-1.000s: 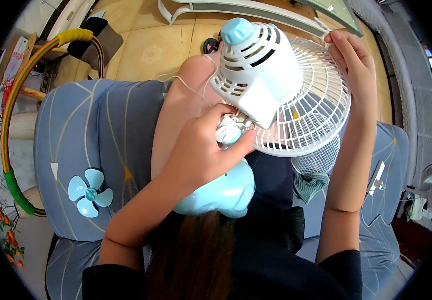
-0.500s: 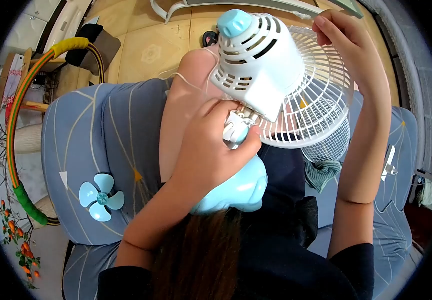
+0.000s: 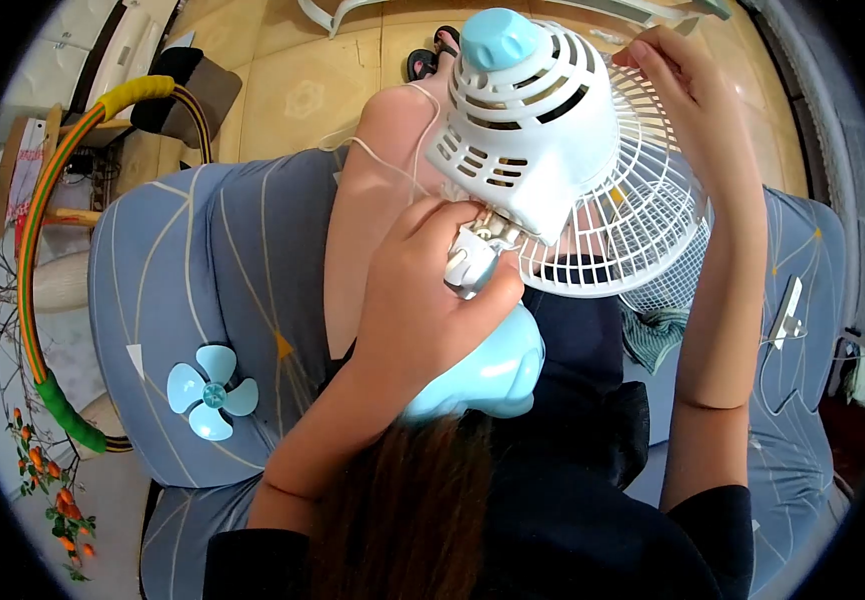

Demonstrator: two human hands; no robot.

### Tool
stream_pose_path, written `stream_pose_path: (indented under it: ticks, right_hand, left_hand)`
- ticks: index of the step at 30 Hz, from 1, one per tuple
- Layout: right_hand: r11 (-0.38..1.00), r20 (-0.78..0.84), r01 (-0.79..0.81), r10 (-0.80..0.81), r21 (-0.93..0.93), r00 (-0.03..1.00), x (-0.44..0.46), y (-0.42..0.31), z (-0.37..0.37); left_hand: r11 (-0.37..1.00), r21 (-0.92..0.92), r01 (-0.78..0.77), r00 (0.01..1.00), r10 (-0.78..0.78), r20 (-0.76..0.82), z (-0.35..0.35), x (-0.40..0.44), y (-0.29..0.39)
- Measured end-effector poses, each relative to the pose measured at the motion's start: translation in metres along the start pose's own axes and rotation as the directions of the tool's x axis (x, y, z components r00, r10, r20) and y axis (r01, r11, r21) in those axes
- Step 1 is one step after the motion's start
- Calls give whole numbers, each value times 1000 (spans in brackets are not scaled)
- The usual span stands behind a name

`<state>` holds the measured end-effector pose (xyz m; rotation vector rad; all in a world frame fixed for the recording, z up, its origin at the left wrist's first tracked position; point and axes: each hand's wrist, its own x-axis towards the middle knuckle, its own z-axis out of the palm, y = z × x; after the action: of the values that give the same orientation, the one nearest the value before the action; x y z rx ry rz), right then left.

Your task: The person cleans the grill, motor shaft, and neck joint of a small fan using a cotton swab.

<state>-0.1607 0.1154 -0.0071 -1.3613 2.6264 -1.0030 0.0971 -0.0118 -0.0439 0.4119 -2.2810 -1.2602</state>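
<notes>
A small white and light-blue desk fan (image 3: 528, 130) lies tilted across my lap, its motor housing and blue knob facing up. My left hand (image 3: 423, 290) is wrapped around the fan's neck joint, between the housing and the light-blue base (image 3: 488, 365). The white rear grille (image 3: 643, 215) is still attached to the housing and faces away to the right. My right hand (image 3: 678, 75) is at the grille's upper rim, fingers curled and pinched together; what lies between the fingertips cannot be made out. The light-blue fan blade (image 3: 214, 395) rests on the sofa to the left.
A white mesh round guard (image 3: 663, 285) and a grey-green cloth (image 3: 655, 335) lie on the sofa (image 3: 163, 270) beyond the grille. A white plug-like piece (image 3: 788, 315) is at the right. A striped hoop (image 3: 28, 280) stands at left; a pale cord (image 3: 383, 155) crosses my leg.
The fan has tipped slightly to the right. My right hand has shifted a little left and down, its fingertips now at the grille rim. My left hand keeps its hold on the neck.
</notes>
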Motion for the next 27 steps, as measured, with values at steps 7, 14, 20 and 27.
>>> stream_pose_path:
  ticks: [7,14,20,27]
  right_hand:
    - [977,27,-128,125,171,992,-4,8,9]
    - [973,-38,-204,209,104,977,-11,1,16]
    - [955,14,-135,136,265,991,-11,35,27]
    - [924,-8,-150,163,353,987,-18,24,35]
  left_hand:
    - [1000,5,14,1000,-14,-5,1,0,-1]
    - [1000,17,-22,1000,22,-6,2,1,-5]
    - [999,7,-34,999,34,-16,3,1,-5]
    - [997,63,-52,999,52,6,2,4,-3]
